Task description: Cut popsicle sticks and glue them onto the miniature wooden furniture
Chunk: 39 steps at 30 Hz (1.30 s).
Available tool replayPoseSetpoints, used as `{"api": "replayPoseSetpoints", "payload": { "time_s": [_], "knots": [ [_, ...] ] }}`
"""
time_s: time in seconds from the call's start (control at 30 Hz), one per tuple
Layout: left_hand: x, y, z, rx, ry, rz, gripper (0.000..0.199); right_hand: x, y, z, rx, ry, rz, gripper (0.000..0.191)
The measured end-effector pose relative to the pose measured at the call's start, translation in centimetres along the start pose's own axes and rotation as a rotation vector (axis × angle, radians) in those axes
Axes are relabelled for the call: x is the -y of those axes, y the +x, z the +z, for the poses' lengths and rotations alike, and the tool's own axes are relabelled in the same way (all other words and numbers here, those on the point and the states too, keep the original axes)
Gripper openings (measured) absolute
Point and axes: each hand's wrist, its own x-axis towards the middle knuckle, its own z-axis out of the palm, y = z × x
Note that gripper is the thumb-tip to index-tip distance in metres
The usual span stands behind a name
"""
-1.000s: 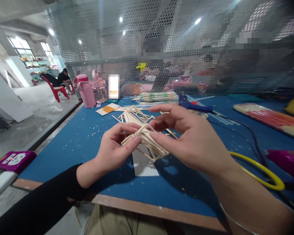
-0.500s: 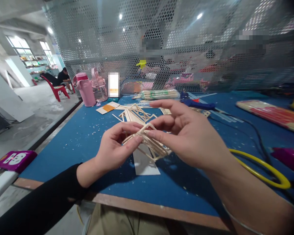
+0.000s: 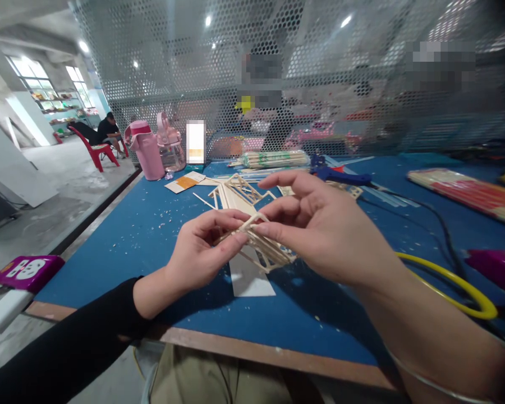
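Between my two hands is a small frame of thin wooden sticks, held tilted above the blue table. My left hand pinches its left end between thumb and fingers. At the top corner, my right hand grips it with thumb and index finger, the other fingers raised and curled. My fingers hide part of the joint. Under the frame lies a white paper sheet. Just beyond my hands, more stick frames and loose sticks lie on the table.
A pink flask, a clear pink bottle and a bright phone stand at the back left. A blue glue gun, bundled sticks and a yellow ring lie right. A purple power strip sits at the left edge.
Both hands keep their hold on the stick frame, which has shifted and tilted only slightly. The whole view has moved a little.
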Motion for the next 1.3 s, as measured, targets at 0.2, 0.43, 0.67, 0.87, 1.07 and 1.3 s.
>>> {"api": "replayPoseSetpoints", "payload": {
  "time_s": [0.2, 0.43, 0.67, 0.87, 1.07, 1.3],
  "knots": [
    [-0.1, 0.2, -0.3, -0.005, -0.063, -0.010, 0.007, 0.2, -0.3, -0.5, -0.122, -0.113, -0.135, 0.046],
    [0.5, 1.4, -1.4, -0.190, -0.228, -0.053, 0.018, -0.3, 0.1, -3.3, -0.429, -0.462, -0.190, 0.041],
    [1.2, 1.9, -2.2, -0.238, -0.180, -0.060, 0.027, -3.4, 1.4, -2.0, 0.012, -0.381, -0.013, 0.055],
    [2.4, 1.4, -4.0, -0.231, 0.082, -0.176, 0.023, -5.4, 2.8, -1.5, -0.096, -0.600, -0.218, 0.010],
    [4.0, 0.9, -5.0, -0.282, 0.350, -0.333, 0.017, -7.6, 4.2, -0.4, -0.101, -0.618, -0.236, 0.014],
    [4.4, 2.1, -5.6, -0.333, 0.507, -0.412, 0.018, -7.7, 4.5, -0.8, -0.062, -0.659, -0.180, 0.065]
  ]
}}
